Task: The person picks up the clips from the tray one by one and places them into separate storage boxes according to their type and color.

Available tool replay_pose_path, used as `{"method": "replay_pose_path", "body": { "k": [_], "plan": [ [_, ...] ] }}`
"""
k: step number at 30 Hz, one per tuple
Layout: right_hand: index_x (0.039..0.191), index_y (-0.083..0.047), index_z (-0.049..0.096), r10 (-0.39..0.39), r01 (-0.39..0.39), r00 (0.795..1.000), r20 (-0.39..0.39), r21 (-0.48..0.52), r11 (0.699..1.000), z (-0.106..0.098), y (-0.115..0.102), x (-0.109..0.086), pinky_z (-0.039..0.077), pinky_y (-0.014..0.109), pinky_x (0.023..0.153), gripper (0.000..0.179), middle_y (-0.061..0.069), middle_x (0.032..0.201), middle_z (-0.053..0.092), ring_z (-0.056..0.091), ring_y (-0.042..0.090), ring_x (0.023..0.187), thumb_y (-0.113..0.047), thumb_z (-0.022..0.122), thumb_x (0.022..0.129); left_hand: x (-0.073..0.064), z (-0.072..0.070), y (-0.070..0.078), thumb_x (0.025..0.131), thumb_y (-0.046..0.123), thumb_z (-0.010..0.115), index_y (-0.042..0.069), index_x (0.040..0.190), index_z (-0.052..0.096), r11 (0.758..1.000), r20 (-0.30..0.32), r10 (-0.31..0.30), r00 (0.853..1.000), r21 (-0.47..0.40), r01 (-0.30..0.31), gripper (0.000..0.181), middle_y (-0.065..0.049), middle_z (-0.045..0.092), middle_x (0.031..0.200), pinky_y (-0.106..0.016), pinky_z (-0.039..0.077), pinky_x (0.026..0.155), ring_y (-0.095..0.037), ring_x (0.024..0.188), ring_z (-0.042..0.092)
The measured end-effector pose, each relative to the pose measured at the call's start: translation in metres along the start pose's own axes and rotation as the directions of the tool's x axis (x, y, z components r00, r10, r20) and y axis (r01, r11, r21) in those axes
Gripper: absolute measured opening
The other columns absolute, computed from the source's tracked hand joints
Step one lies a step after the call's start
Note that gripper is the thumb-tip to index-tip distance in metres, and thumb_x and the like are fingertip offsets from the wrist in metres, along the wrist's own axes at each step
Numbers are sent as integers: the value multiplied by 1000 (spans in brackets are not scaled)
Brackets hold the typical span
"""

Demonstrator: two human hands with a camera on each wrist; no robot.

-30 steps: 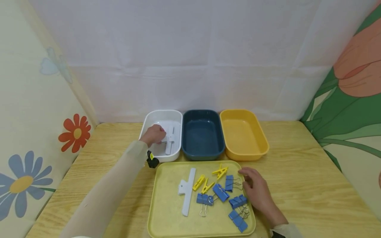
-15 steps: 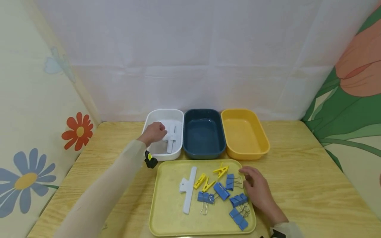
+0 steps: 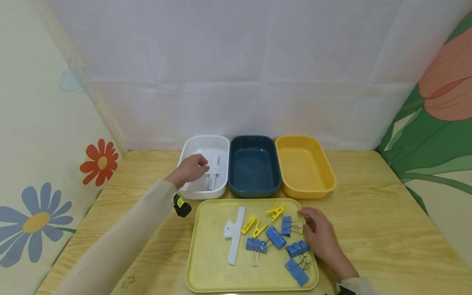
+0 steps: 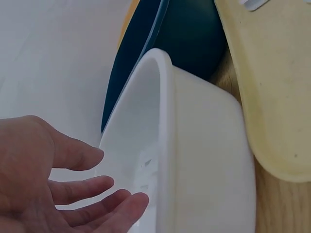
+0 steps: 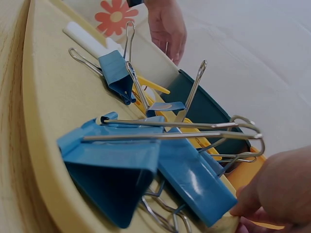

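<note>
Right now, I see the left hand [image 3: 190, 168] above the white bin [image 4: 209, 150], thumb apart from the fingers, which are slightly bent and spread around nothing. Inside that bin, at least one long white clip [image 3: 215, 172] lies on the floor; the hand covers part of it, so I can't count. Another white clip, the wide-bar clip [image 3: 236, 237], rests on the tray [image 3: 214, 278], left of the yellow pegs [image 3: 248, 225] and five blue binder clips [image 3: 275, 237]. The right hand [image 3: 322, 233] sits loosely bent at the tray's right rim, beside those binder clips; I can't tell how firmly it touches.
</note>
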State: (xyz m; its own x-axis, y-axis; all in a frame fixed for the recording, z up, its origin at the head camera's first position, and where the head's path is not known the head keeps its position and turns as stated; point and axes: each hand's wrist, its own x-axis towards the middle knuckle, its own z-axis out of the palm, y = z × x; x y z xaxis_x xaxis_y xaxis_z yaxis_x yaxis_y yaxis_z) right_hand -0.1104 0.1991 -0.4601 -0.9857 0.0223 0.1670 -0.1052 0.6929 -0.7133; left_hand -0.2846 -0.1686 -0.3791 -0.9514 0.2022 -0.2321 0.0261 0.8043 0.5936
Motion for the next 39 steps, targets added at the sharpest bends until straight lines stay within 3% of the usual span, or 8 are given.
{"method": "replay_pose_path", "body": {
  "k": [11, 20, 30, 37, 39],
  "plan": [
    [116, -5, 65, -22, 23, 1000, -20, 26, 999, 1, 1, -1, 52, 29, 78, 38, 14, 127, 58, 59, 23, 98, 13, 59, 83, -30, 2, 5, 96, 24, 53, 2, 117, 59, 994, -36, 111, 993, 12, -110, 31, -17, 62, 119, -45, 48, 94, -32, 111, 59],
    [115, -4, 65, -27, 28, 999, -26, 20, 999, 1, 1, -1, 52, 30, 78, 38, 14, 126, 59, 60, 23, 97, 13, 59, 82, -57, 1, 11, 94, 26, 59, 7, 111, 64, 991, -18, 134, 991, 11, -134, 25, -11, 65, 114, -40, 51, 86, -26, 105, 60],
    [116, -5, 65, -26, 26, 999, -18, 20, 999, 1, 1, -1, 52, 30, 79, 39, 14, 127, 58, 60, 23, 99, 13, 59, 83, -73, 8, 17, 92, 21, 62, 4, 109, 63, 970, -16, 244, 970, 20, -244, 23, -10, 66, 108, -35, 52, 79, -23, 98, 62],
    [116, -5, 65, -23, 24, 1000, -20, 22, 999, 0, 2, 0, 51, 28, 78, 38, 15, 127, 58, 59, 23, 97, 13, 59, 83, -81, 18, 24, 92, 22, 63, 10, 103, 65, 971, 10, 238, 971, 8, -238, 16, -5, 66, 103, -29, 51, 74, -19, 92, 60],
    [116, -5, 65, -24, 25, 999, -21, 19, 1000, 1, 2, -1, 51, 28, 78, 38, 14, 127, 58, 60, 23, 97, 13, 59, 83, -83, 22, 25, 91, 21, 63, 11, 100, 65, 965, 16, 261, 965, 13, -262, 14, -4, 66, 100, -29, 50, 74, -17, 90, 60]
  ]
}}
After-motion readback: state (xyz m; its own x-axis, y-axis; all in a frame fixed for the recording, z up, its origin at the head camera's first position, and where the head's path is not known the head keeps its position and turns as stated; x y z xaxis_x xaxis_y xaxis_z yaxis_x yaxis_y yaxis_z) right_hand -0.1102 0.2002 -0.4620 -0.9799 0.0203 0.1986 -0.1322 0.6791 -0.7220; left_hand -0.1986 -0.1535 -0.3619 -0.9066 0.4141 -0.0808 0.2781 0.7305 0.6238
